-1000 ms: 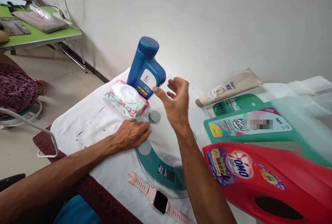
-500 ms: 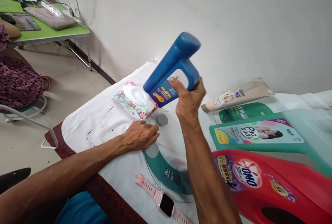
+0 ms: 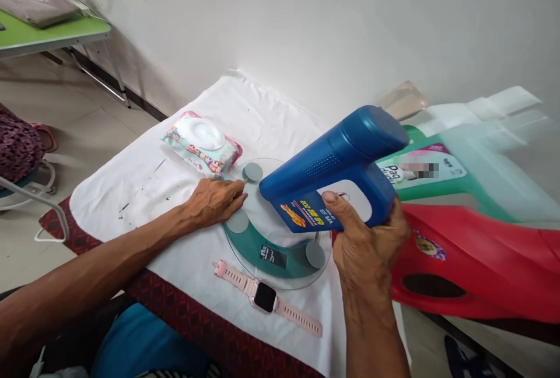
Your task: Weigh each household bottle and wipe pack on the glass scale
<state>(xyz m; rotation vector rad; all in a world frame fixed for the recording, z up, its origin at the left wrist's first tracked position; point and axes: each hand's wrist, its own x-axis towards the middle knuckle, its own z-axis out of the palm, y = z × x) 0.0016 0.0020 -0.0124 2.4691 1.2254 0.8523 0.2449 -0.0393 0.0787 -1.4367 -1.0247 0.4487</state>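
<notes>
**Bottle [image 3: 328, 179] tilted in the right hand [image 3: 367, 238], over the scale [image 3: 295, 267]**

The bottle leans well over, cap toward the upper right, base corner toward the lower left, and in view it overlaps the right part of the scale; whether it touches the glass, I cannot tell. The right hand is opened to the bottle's width and has firm hold of it: thumb laid across the label, the other fingers mostly hidden behind the far side. The left hand is half curled at the scale's left edge, beside the wipes [image 3: 201, 144]; whether its fingers pinch the rim or merely rest there is unclear.

To handle the bottle well, support it low, since one thumb on a slick label could let it swivel. Turn it upright at the wrist before the base meets glass, so that no corner knocks the surface, and allow clearance from the red jug [image 3: 476, 249]. Light pressure should do for the left hand.

The bottle looks like hard blue plastic, a tall column beside a lower shoulder, with a dotted texture along one side. The scale is a clear round plate with a teal curved band and grey discs. The wipes look soft and crinkly; the watch [image 3: 265, 296] has a pink perforated strap. Beneath lies a creased, ink-marked white cloth [image 3: 262, 98].
</notes>
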